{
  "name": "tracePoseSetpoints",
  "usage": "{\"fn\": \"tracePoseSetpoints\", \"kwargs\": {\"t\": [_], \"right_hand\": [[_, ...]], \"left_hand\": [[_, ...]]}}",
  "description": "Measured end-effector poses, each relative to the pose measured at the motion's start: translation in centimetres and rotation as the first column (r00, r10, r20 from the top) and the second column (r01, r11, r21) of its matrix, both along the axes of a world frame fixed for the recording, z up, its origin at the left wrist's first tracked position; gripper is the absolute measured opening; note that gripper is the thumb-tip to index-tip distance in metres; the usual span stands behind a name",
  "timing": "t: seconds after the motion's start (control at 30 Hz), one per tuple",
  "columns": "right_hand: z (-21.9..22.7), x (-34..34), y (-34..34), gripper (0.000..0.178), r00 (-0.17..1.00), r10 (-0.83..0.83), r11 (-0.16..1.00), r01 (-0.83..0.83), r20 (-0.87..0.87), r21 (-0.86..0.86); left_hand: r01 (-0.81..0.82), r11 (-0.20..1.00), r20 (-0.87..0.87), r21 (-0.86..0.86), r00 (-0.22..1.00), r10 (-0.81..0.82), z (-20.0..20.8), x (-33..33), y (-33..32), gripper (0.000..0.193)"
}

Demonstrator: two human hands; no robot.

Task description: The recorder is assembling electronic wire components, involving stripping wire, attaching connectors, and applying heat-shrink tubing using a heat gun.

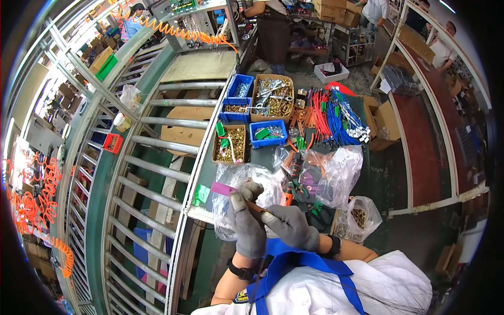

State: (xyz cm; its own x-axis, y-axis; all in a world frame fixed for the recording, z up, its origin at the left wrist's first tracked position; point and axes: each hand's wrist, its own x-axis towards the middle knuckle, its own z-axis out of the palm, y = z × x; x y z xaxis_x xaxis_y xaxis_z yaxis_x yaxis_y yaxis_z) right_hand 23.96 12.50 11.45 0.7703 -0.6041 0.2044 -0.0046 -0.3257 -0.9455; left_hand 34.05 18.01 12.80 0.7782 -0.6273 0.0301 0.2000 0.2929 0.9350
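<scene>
Both hands wear grey gloves and meet in front of my chest over the table's near edge. My left hand (248,228) is closed on a copper-coloured strip (255,208) with a flat purple end (223,189) sticking out to the left. My right hand (293,227) pinches the strip's near end between thumb and fingers. Gloves hide much of the strip's middle. Beneath and beyond the hands lies a clear plastic bag (265,176). Pliers with dark handles (299,189) and an orange-and-black tool (295,165) lie just past the right hand.
Farther back stand a carton of bolts (229,144), a larger hardware carton (273,100) and a blue bin (268,133). Red cables (320,115) and blue cables (338,118) lie to their right. A roller conveyor (152,163) runs along the left. A bag of small brass-coloured parts (359,218) sits right.
</scene>
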Motion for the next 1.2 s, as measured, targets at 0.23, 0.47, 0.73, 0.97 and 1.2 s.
{"fn": "tracePoseSetpoints", "kwargs": {"t": [0.23,0.47,0.73,0.97,1.2], "right_hand": [[0.7,0.9,0.0,0.022,0.996,-0.018,0.962,0.042,0.091,-0.271],[0.8,1.2,-0.8,0.021,0.99,-0.092,0.995,0.096,0.103,-0.039],[0.2,1.5,-1.0,0.023,0.998,0.018,0.957,-0.037,0.066,0.288],[0.2,1.4,-0.8,0.023,0.999,-0.034,0.953,0.021,0.038,0.303],[0.0,2.2,-1.9,0.012,0.998,-0.047,0.899,0.056,0.031,-0.433]], "left_hand": [[0.105,0.993,0.081,-0.054,0.992,-0.101,-1.3,0.5,0.4,0.041],[0.34,0.933,-0.054,0.122,0.941,-0.335,-0.2,1.2,0.2,0.053],[0.322,0.883,-0.33,-0.34,0.839,-0.433,-0.1,4.7,-1.8,0.04],[0.142,0.984,-0.07,-0.106,0.986,-0.15,0.9,2.0,-1.9,0.043],[0.226,0.971,0.046,-0.082,0.974,-0.223,-1.3,0.9,-1.0,0.044]]}}
